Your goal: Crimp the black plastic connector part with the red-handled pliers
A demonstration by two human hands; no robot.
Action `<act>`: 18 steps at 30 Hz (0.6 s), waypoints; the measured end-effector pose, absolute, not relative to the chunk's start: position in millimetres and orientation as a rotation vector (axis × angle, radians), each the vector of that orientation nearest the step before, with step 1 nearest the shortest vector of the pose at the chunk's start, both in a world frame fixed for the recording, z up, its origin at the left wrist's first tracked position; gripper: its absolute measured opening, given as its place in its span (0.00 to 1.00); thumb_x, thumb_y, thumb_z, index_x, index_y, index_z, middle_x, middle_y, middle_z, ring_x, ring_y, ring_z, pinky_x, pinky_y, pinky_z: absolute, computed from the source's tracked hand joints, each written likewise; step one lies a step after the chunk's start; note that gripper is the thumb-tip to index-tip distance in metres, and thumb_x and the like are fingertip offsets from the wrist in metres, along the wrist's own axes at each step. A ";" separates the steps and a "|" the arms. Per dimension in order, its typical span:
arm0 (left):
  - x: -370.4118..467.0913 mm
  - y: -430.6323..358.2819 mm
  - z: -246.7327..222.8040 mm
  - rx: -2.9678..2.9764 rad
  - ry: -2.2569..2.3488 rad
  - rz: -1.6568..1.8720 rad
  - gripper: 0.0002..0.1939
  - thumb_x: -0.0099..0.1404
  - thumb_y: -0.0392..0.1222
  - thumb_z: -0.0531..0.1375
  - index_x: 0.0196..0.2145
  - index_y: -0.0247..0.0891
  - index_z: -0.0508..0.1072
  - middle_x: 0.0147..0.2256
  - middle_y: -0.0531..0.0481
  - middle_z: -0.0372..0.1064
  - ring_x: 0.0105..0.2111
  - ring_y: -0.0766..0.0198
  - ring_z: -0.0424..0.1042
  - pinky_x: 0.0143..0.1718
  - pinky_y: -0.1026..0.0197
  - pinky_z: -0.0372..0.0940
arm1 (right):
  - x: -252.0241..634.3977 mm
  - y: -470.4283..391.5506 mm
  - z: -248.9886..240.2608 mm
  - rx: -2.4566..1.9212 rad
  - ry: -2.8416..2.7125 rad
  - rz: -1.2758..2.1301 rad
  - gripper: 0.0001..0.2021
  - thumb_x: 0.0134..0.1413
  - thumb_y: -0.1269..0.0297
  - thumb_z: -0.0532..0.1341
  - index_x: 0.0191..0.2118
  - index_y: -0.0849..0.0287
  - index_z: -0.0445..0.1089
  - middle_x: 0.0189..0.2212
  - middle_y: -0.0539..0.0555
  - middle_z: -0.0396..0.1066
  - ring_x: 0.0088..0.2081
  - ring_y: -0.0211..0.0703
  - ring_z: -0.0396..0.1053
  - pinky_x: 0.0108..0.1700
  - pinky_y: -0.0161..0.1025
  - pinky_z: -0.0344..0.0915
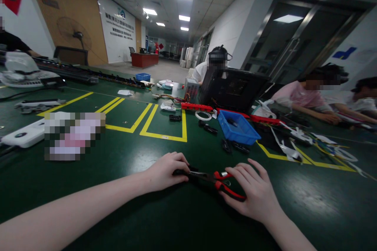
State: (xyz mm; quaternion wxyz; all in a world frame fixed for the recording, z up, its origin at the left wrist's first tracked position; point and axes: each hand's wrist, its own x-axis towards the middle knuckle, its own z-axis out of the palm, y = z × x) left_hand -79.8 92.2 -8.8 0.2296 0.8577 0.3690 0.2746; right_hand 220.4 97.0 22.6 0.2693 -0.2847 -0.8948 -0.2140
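My right hand point(255, 188) is wrapped round the red and black handles of long-nose pliers point(203, 175), which point left above the green tabletop point(153, 219). The handles stand somewhat apart. Between its fingers and thumb, my left hand point(171, 170) pinches a small black plastic part point(179, 172). The pliers' tips reach this part at my left fingers; whether the jaws grip it, I cannot tell. More black plastic parts point(240, 147) lie beyond my hands, beside a blue bin point(241, 129).
Yellow tape point(163, 137) marks rectangles on the table. At the left lie a white power strip point(32, 129) and a blurred-out pinkish object point(75, 137). A black case point(232, 88) stands at the back, near a white cable coil point(203, 115). Other people sit behind and to the right.
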 end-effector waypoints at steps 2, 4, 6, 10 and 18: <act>-79.9 92.2 -8.4 2.348 1.017 0.759 0.07 0.63 0.37 0.64 0.41 0.40 0.76 0.45 0.48 0.69 0.45 0.58 0.69 0.46 0.56 0.66 | 220.1 97.3 21.9 -0.774 -2.426 -0.586 0.19 0.49 0.54 0.64 0.45 0.59 0.69 0.36 0.54 0.76 0.40 0.49 0.73 0.58 0.53 0.55; -80.0 92.2 -7.9 2.331 1.019 0.763 0.07 0.63 0.37 0.64 0.41 0.39 0.76 0.45 0.48 0.69 0.44 0.58 0.70 0.46 0.56 0.66 | 219.2 97.5 20.6 -0.785 -2.437 -0.581 0.19 0.49 0.54 0.65 0.45 0.59 0.69 0.36 0.54 0.76 0.40 0.49 0.73 0.58 0.53 0.55; -80.3 92.2 -7.5 2.318 1.017 0.761 0.06 0.64 0.37 0.64 0.40 0.39 0.76 0.45 0.47 0.69 0.44 0.58 0.70 0.46 0.55 0.66 | 218.3 97.7 19.4 -0.796 -2.440 -0.565 0.19 0.49 0.54 0.64 0.46 0.58 0.69 0.36 0.54 0.76 0.40 0.49 0.73 0.58 0.54 0.55; -80.8 92.3 -7.8 2.320 1.022 0.751 0.07 0.64 0.37 0.64 0.41 0.39 0.76 0.46 0.48 0.69 0.45 0.58 0.70 0.47 0.55 0.65 | 218.8 98.1 19.7 -0.796 -2.428 -0.571 0.19 0.49 0.54 0.64 0.45 0.59 0.70 0.36 0.54 0.76 0.40 0.49 0.72 0.58 0.54 0.55; -80.0 91.5 -7.3 2.336 1.027 0.749 0.08 0.64 0.37 0.65 0.42 0.40 0.77 0.46 0.48 0.69 0.45 0.58 0.69 0.46 0.56 0.65 | 222.2 98.6 24.0 -0.757 -2.427 -0.602 0.19 0.50 0.54 0.64 0.44 0.60 0.70 0.35 0.56 0.76 0.40 0.49 0.72 0.58 0.54 0.56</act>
